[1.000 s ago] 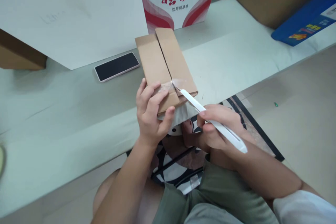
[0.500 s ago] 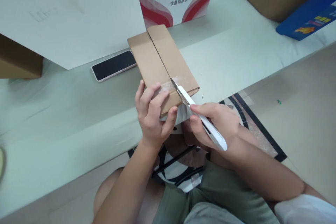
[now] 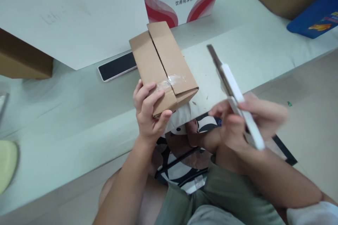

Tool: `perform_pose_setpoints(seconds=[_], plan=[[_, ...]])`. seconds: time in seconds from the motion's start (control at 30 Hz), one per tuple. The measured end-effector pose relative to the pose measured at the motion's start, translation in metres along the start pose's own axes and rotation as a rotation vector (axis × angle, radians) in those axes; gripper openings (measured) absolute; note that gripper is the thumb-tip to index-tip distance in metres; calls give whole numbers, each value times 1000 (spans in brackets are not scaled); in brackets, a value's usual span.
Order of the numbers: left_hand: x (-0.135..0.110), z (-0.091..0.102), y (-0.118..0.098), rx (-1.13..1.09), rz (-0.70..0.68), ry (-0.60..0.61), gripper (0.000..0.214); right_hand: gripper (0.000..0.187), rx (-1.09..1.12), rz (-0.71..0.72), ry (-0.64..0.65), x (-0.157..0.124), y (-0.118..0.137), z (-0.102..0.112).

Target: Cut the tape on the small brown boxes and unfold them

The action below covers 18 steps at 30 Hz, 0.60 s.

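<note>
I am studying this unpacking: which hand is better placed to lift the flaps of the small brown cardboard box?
Probably left: the left hand grips the small brown cardboard box beside its clear tape, while the right hand holds the white utility knife away from it.

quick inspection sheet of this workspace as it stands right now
surface: pale green surface, a few specks near the box
job's things: cardboard box, clear tape across its seam; white utility knife, blade out, apart from the box
clutter: phone, red-and-white carton, blue box, white board
hands: left hand grips the box's near corner; right hand holds the knife, blurred
cables: nothing seen
surroundings: patterned rug below
</note>
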<state>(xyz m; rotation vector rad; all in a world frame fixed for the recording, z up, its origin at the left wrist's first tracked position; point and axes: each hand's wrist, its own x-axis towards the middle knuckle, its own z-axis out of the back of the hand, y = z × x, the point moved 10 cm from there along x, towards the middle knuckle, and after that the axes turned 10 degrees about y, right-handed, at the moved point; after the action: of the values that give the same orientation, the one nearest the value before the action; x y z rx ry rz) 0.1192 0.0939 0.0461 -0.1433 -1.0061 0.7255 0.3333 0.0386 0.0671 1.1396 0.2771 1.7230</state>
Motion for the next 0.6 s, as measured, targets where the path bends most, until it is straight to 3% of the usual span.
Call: perform_pose_setpoints(seconds=[0.03, 0.1, 0.23, 0.33, 0.47, 0.6], plan=[[0, 1, 2, -10, -2, -1, 49, 19, -8, 11, -23, 8, -4, 1], [1, 5, 5, -24, -6, -16, 51, 32, -58, -39, 19, 26, -21, -9], [3, 15, 8, -51, 0, -100, 47, 57, -172, -356, 266, 38, -87, -43], [-1, 28, 15, -68, 44, -232, 43, 59, -196, -494, 349, 33, -116, -58], [-11, 42, 30, -61, 152, -350, 46, 56, -108, -375, 304, 38, -101, -63], [-13, 46, 25, -52, 111, -326, 47, 58, 61, -284, 190, 36, -74, -53]])
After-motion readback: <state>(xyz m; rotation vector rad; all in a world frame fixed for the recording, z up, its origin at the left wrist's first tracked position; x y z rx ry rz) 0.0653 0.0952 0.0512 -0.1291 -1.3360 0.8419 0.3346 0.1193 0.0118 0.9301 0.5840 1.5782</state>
